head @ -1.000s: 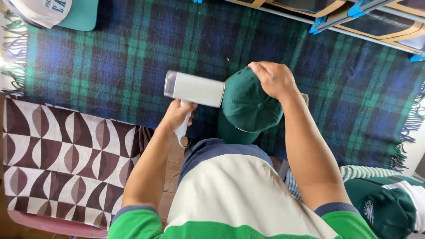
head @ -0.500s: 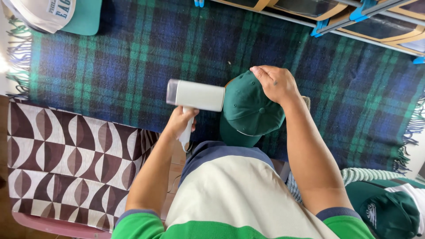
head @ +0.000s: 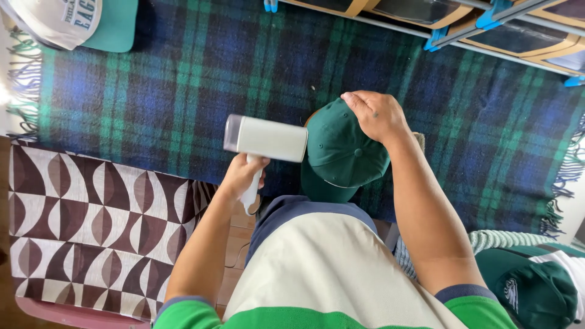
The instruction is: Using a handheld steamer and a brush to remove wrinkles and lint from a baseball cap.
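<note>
Little has shifted since the earlier frames: the white handheld steamer [head: 266, 138] has edged slightly away from the dark green cap [head: 341, 152], and both hands keep their holds.

At far left a brown-and-cream patterned cloth [head: 85, 219] lies beside the tartan blanket [head: 183, 79], with a white-and-teal cap [head: 73, 21] at the top corner, well apart from the work. Next comes the left hand [head: 241, 176], fingers wrapped tight around the steamer's handle, the head of the tool lying crosswise and just beside the green cap (whether they touch cannot be told). That cap sits on the blanket in front of the person's cream and green shirt [head: 323, 274], which hides the cap's lower edge. On its crown rests the right hand [head: 375, 116], fingers curled down and pinching the fabric. Along the top right run wooden frames with blue clips [head: 487, 24]. At lower right another dark green cap [head: 530, 292] lies near a striped cloth [head: 499, 240].
</note>
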